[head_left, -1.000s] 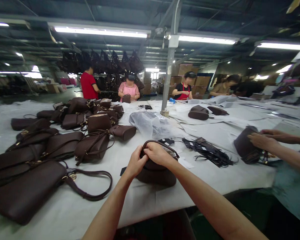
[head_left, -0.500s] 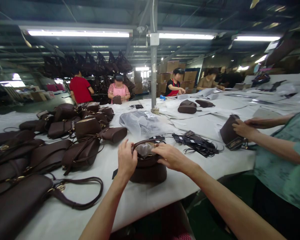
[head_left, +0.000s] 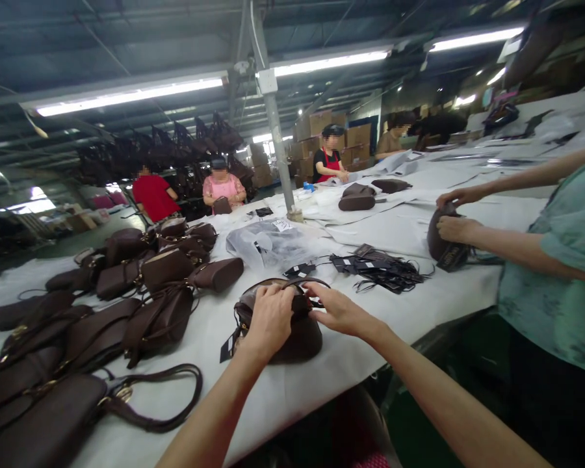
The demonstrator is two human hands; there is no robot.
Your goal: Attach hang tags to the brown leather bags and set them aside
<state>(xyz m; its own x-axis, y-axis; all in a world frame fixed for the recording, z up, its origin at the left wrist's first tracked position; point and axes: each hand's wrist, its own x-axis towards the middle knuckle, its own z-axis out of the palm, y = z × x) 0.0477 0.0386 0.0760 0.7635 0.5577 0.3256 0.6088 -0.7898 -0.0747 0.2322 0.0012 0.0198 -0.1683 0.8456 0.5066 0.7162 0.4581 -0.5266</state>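
A small dark brown handbag (head_left: 302,341) stands upright on the white-covered table in front of me, its curved handle raised over the top. My left hand (head_left: 272,318) lies over the bag's upper left edge, fingers curled and gripping its top opening. On the right, my right hand (head_left: 338,310) pinches the upper right edge beside the handle; the exact spot is hidden by my fingers. A black hang tag (head_left: 228,349) dangles at the bag's left side, near my left wrist.
Many brown handbags (head_left: 156,325) crowd the table's left. Beyond my bag lie clear plastic bags (head_left: 268,244) and a heap of black tags (head_left: 377,270). A co-worker's hands (head_left: 453,224) hold a bag at right. A metal post (head_left: 279,149) rises from the table.
My left hand has moved right, from the bag's left side onto its top. My right hand stays near the right edge. The view has tilted.
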